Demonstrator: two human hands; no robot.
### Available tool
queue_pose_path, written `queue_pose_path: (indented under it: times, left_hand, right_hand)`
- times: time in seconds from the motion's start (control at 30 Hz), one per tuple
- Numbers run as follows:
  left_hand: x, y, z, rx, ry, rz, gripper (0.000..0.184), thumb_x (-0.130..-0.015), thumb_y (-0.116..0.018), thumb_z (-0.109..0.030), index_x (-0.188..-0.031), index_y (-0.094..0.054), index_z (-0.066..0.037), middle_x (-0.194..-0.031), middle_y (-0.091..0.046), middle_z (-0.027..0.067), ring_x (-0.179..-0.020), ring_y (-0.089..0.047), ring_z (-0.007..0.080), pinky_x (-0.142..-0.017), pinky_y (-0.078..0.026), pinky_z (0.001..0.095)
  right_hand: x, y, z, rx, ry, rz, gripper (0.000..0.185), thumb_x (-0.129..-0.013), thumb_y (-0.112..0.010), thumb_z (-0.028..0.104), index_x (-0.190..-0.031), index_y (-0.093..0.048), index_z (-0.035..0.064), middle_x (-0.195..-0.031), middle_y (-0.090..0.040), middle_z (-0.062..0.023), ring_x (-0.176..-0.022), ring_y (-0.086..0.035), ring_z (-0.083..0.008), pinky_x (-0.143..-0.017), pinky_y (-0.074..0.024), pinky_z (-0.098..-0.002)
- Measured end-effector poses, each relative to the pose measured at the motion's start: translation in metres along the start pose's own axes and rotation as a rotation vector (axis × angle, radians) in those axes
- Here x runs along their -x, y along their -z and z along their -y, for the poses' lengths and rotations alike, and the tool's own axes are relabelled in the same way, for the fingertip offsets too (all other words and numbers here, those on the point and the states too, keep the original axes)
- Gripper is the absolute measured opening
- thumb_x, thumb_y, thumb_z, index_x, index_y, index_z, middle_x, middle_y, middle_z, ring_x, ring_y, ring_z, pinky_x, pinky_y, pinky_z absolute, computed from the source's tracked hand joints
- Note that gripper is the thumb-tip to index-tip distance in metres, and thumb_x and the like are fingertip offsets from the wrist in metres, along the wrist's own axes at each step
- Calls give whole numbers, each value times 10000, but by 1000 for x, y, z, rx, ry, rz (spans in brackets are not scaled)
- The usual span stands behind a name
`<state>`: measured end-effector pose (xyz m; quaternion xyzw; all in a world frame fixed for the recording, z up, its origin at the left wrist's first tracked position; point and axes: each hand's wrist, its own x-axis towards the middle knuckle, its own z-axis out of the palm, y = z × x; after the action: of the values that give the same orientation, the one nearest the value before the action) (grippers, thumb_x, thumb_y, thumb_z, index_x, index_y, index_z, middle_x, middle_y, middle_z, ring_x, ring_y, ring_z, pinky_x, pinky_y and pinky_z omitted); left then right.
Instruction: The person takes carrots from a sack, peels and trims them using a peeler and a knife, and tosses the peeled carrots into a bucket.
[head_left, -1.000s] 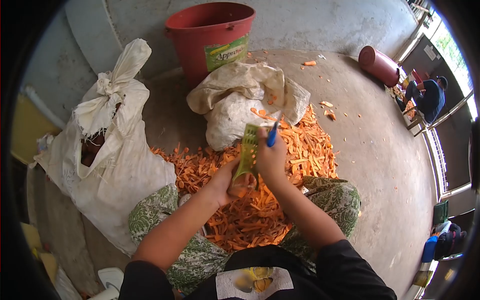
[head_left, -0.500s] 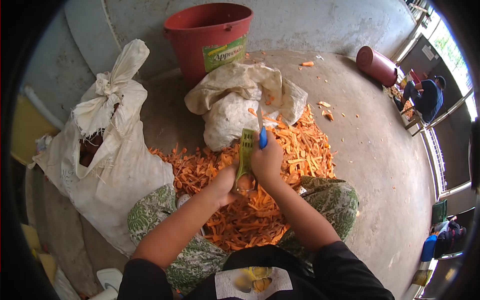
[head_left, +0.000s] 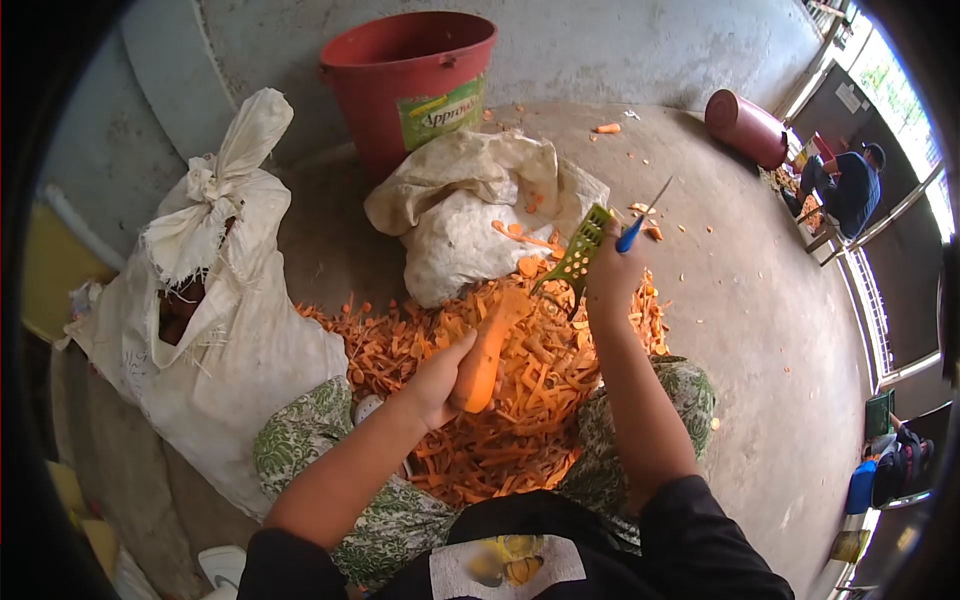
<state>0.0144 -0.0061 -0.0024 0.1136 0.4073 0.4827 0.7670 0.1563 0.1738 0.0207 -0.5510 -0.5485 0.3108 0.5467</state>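
Note:
Low over a heap of orange peelings point(head_left: 510, 450), my left hand point(head_left: 440, 382) is wrapped round the thick end of a peeled orange carrot point(head_left: 481, 366), whose thinner end points up and to the right. My right hand point(head_left: 613, 278) grips a green peeler point(head_left: 580, 250) with a slotted body, apart from the carrot. The same hand also holds a knife with a blue handle point(head_left: 629, 236), its thin blade pointing up and to the right. Just beyond the heap lies a crumpled whitish sack point(head_left: 465, 240).
A tall whitish sack point(head_left: 240, 370) with dark contents stands at the left. Behind is a red tub point(head_left: 385, 110) with a green label. At the far right, a person point(head_left: 855, 190) sits near a tipped red barrel point(head_left: 745, 130). Scraps dot the concrete floor point(head_left: 760, 320).
My right hand has moved up and right with the peeler and knife, away from my left hand. The carrot now shows fully, tilted up in my left hand.

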Motion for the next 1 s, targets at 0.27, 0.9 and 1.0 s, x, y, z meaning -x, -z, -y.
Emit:
queue_pose_path:
  times: [0.27,0.9,1.0]
  left_hand:
    - [2,-12,-8,265,1,46,393,-912,-329,-397,-984,-491,-46,-795,-545,88,-691,-554,188,-563,-482,344]
    - [-16,-12,7,200,-122,12,366,-931,-326,-382,-1058,-486,-78,-888,-557,38,-762,-569,150,-656,-490,303]
    - [-11,-13,15,24,35,-106,408,-944,-248,-384,-1085,-429,-47,-870,-540,84,-747,-554,179,-621,-496,329]
  right_hand:
    - [32,6,42,-77,-77,327,320,-898,-474,293,-748,-473,11,-551,-418,-24,-521,-398,-113,-483,-343,-299]
    - [82,-28,17,263,22,376,156,-841,-524,182,-818,-514,28,-608,-552,-184,-587,-555,-363,-539,-416,-425]
    - [36,-36,-23,327,50,149,210,-849,-514,217,-798,-528,14,-633,-562,-201,-599,-562,-367,-548,-423,-444]
